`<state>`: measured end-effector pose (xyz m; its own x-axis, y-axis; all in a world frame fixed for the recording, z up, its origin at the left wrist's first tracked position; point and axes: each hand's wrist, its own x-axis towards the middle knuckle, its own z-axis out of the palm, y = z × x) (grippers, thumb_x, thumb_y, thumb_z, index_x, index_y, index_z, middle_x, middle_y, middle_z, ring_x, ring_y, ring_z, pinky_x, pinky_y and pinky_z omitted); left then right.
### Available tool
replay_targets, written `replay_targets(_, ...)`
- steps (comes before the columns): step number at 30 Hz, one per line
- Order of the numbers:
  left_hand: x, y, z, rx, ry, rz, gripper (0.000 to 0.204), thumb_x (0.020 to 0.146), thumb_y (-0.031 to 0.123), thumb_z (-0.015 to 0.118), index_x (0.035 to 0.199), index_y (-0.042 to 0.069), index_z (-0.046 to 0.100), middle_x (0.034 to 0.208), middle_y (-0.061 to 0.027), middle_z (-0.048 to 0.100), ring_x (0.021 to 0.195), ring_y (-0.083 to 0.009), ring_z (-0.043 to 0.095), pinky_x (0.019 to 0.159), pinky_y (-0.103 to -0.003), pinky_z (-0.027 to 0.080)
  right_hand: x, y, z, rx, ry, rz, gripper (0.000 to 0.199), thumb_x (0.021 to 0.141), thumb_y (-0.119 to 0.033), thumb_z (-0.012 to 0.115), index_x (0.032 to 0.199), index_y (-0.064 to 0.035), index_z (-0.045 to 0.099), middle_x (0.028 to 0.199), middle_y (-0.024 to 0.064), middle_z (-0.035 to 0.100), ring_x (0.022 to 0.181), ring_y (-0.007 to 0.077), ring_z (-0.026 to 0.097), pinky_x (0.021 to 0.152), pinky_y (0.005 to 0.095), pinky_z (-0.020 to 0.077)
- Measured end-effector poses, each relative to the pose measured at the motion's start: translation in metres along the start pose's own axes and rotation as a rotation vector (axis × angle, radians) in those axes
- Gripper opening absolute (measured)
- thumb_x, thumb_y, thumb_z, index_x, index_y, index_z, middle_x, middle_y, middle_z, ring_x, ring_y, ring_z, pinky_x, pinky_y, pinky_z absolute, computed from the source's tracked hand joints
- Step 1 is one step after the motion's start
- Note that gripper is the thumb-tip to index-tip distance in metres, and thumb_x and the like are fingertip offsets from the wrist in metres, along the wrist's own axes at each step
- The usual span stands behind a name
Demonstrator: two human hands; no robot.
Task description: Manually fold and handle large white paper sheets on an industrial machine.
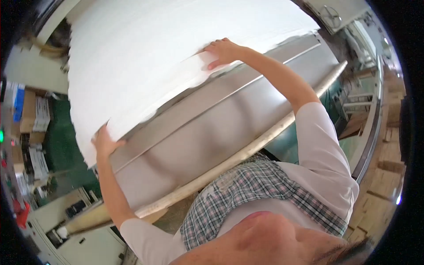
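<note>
A wide white sheet of fabric [145, 48] lies spread over a shiny metal table [207, 128] and fills the upper middle of the view. My left hand [104, 143] grips the sheet's near edge at the left, fingers curled under it. My right hand [223, 52] presses flat on the sheet's ragged near edge further right, arm stretched out. Both forearms reach from my pale sleeves across the bare metal.
A long pale wooden bar [247, 150] runs along the table's near side. Stacked cardboard boxes [31, 115] stand on a green floor at the left. Wooden pallets [388, 150] and metal machinery [357, 101] sit at the right. My checked apron [247, 194] hangs low in view.
</note>
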<state>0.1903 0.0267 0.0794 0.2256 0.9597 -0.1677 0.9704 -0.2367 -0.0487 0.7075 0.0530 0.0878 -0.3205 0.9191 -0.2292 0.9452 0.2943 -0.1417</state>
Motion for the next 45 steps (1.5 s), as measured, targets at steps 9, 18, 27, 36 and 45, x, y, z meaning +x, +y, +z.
replay_targets(9, 0.013, 0.026, 0.004, 0.304, -0.253, -0.458, 0.1, 0.047, 0.013, 0.079, 0.131, 0.018, 0.024, 0.134, -0.0058, 0.032, 0.12, -0.0307, 0.033, 0.091, -0.059, 0.031, -0.085, 0.224, -0.038, -0.23, -0.166, 0.03, 0.104, 0.042, -0.041, 0.08, 0.129, -0.0151, 0.03, 0.127, 0.0081, 0.039, 0.119, 0.0277, 0.035, 0.092, 0.0538, 0.0275)
replay_targets(18, 0.02, 0.041, 0.011, 0.216, -0.288, -0.592, 0.095, 0.049, 0.007, 0.076, 0.128, 0.02, 0.025, 0.133, -0.0046, 0.032, 0.117, -0.0337, 0.035, 0.093, -0.051, 0.036, -0.108, 0.333, -0.038, -0.206, -0.303, 0.101, 0.116, 0.033, -0.035, 0.085, 0.131, -0.0139, 0.026, 0.13, 0.0089, 0.035, 0.123, 0.0268, 0.031, 0.091, 0.0493, 0.0317)
replay_targets(27, 0.017, -0.004, 0.023, 0.086, -0.205, -0.307, 0.094, 0.049, 0.007, 0.075, 0.128, 0.011, 0.027, 0.131, -0.011, 0.032, 0.126, -0.032, 0.023, 0.1, -0.049, 0.021, -0.144, 0.429, -0.036, -0.479, -0.259, 0.371, 0.105, 0.042, -0.018, 0.082, 0.13, -0.0167, 0.026, 0.131, 0.0085, 0.032, 0.123, 0.0274, 0.03, 0.091, 0.0499, 0.034)
replay_targets(36, 0.0, -0.03, 0.039, 0.059, 0.047, -0.19, 0.076, 0.058, 0.013, 0.071, 0.124, 0.006, 0.034, 0.126, -0.0149, 0.039, 0.122, -0.0337, 0.03, 0.1, -0.048, 0.02, -0.157, 0.436, -0.002, -0.338, 0.094, 0.415, 0.073, 0.055, -0.012, 0.073, 0.12, -0.0167, 0.04, 0.124, 0.0051, 0.041, 0.121, 0.0271, 0.034, 0.092, 0.0469, 0.0332)
replay_targets(45, -0.019, -0.02, -0.017, 0.11, 0.373, -0.236, 0.053, 0.069, 0.011, 0.061, 0.118, 0.0, 0.042, 0.121, -0.0207, 0.042, 0.117, -0.0366, 0.034, 0.098, -0.044, 0.025, -0.202, 0.459, -0.065, -0.426, 0.571, 0.245, 0.052, 0.065, -0.008, 0.061, 0.114, -0.0148, 0.047, 0.118, 0.0048, 0.046, 0.114, 0.0245, 0.041, 0.091, 0.043, 0.0367)
